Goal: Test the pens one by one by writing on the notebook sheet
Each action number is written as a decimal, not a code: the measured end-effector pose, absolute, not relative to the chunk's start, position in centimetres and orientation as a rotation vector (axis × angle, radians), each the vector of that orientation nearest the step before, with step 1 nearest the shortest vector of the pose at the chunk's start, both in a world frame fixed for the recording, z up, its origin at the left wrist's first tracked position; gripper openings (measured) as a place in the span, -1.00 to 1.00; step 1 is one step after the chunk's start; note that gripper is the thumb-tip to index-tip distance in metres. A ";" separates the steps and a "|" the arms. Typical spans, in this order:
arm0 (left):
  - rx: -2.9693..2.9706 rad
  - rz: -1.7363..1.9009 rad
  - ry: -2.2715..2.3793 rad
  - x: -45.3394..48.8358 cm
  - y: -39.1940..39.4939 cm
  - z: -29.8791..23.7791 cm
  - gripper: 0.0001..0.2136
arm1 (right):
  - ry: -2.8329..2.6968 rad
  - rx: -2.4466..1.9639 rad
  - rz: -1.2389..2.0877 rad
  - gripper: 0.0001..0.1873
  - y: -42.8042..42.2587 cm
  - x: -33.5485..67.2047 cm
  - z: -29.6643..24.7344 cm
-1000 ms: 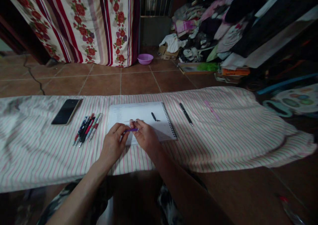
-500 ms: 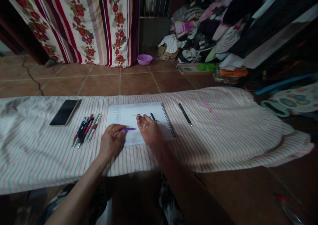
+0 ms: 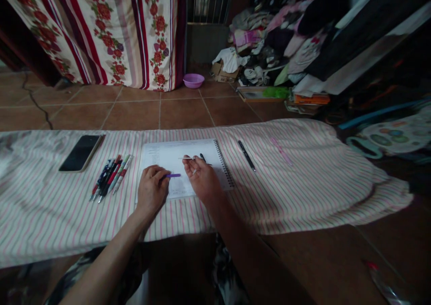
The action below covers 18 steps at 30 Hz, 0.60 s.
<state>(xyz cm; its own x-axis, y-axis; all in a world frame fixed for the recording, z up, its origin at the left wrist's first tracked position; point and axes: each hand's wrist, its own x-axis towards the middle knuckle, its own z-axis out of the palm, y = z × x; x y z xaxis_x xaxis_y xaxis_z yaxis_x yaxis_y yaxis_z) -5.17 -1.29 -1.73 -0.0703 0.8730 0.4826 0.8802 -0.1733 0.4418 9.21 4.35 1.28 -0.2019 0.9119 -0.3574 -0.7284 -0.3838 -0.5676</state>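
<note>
My left hand (image 3: 151, 189) is closed, pinching a short purple pen barrel (image 3: 174, 175) above the spiral notebook (image 3: 168, 150). My right hand (image 3: 206, 179), palm turned partly up, has its fingers curled around a thin pale rod, perhaps a pen refill (image 3: 184, 158). A small whitish piece also shows by its fingers, too small to name. Just behind the right hand a black pen-like piece (image 3: 202, 157) is partly hidden. The open notebook lies on striped cloth, with its spiral on the right and faint writing on the page.
Left of the notebook lie a bunch of several pens (image 3: 112, 177) and a phone (image 3: 81, 153). To its right are a black pen (image 3: 247, 156) and a pink pen (image 3: 282, 152). Beyond the striped cloth (image 3: 303, 197), a purple basin (image 3: 193, 81) sits on the tiled floor near piled clothes.
The view has swung slightly to the right, so everything sits a little further left. Both hands keep nearly the same pose and hold the same pieces.
</note>
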 end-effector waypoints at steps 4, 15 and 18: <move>-2.128 -1.089 -1.985 -5.1 -1.4 -1.9 -0.77 | -0.329 -0.791 1.806 -0.79 4.3 9.3 1.4; -2.114 -1.117 -1.923 -4.9 -1.5 -1.4 -0.80 | -0.427 -0.793 1.795 -0.84 4.3 9.5 1.0; -2.051 -1.186 -1.897 -3.9 -2.1 -0.4 -0.86 | -0.538 -0.774 1.774 -0.88 4.1 9.5 1.1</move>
